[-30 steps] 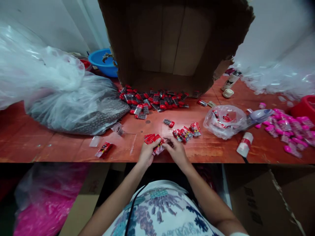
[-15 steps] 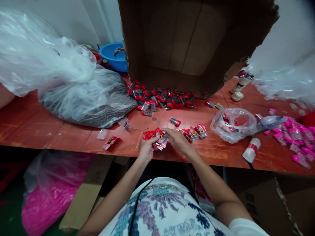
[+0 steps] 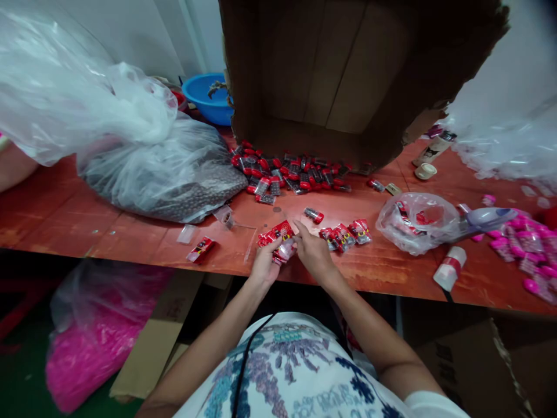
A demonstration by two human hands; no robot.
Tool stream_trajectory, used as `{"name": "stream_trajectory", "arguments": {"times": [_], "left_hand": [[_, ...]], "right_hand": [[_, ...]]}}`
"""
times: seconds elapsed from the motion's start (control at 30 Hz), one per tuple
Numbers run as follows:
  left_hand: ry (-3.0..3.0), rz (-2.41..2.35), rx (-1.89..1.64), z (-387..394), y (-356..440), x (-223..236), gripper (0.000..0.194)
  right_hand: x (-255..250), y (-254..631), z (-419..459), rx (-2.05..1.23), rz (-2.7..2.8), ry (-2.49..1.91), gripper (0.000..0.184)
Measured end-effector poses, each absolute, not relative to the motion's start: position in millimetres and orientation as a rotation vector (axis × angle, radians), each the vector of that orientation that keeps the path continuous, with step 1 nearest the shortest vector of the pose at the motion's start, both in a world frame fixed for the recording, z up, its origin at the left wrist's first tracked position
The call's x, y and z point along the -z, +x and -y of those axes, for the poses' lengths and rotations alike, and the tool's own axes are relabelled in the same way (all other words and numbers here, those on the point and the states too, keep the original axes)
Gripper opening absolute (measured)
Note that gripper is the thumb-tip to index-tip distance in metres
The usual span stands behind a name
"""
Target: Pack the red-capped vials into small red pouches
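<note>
My left hand point(image 3: 264, 262) is closed around a small stack of red printed packets point(image 3: 278, 235) just above the front edge of the table. Against the right side of that stack, my right hand point(image 3: 312, 248) pinches at a packet edge with thumb and fingers; its index finger points up. Just beyond the hands lies a small clear tube with a red cap point(image 3: 313, 215). Right of them sit several filled red packets point(image 3: 346, 235) in a row. A lone red packet point(image 3: 201, 249) rests to the left.
Many red-capped tubes point(image 3: 296, 174) are heaped before a large open cardboard box point(image 3: 335, 69). A bulky plastic bag of dark beads point(image 3: 165, 174) stands left. At right are a clear bag point(image 3: 415, 223), a white-and-red roll point(image 3: 450, 268) and pink pieces point(image 3: 531, 244).
The packets in my left hand have tilted, showing more of their printed faces. My right hand has shifted slightly, its index finger now raised. The whole view has moved a little.
</note>
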State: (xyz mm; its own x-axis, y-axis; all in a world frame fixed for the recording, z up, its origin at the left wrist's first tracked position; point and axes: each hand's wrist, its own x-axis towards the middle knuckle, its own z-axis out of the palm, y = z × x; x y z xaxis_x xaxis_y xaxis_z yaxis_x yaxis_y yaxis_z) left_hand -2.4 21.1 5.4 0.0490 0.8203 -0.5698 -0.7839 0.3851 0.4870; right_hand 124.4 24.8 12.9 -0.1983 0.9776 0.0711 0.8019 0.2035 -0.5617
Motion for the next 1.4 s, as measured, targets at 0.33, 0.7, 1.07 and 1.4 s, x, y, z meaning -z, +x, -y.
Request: {"name": "stream_trajectory", "arguments": {"times": [0.33, 0.7, 1.07, 1.4], "left_hand": [[0.182, -1.080, -1.272, -30, -12, -1, 0.025], [-0.073, -1.032, -1.227, -41, -25, -11, 0.009], [-0.196, -0.958, -1.284, -43, -25, -14, 0.013], [0.046, -0.979, -1.403, -32, -13, -20, 0.014]], "right_hand": [[-19, 149, -63, -0.519, 2.175, -1.780, 0.034], [13, 134, -70, -0.322, 2.035, -1.904, 0.026], [-6, 112, 6, -0.901, 1.432, -1.307, 0.041], [-9, 110, 9, -0.948, 1.434, -1.288, 0.038]]}}
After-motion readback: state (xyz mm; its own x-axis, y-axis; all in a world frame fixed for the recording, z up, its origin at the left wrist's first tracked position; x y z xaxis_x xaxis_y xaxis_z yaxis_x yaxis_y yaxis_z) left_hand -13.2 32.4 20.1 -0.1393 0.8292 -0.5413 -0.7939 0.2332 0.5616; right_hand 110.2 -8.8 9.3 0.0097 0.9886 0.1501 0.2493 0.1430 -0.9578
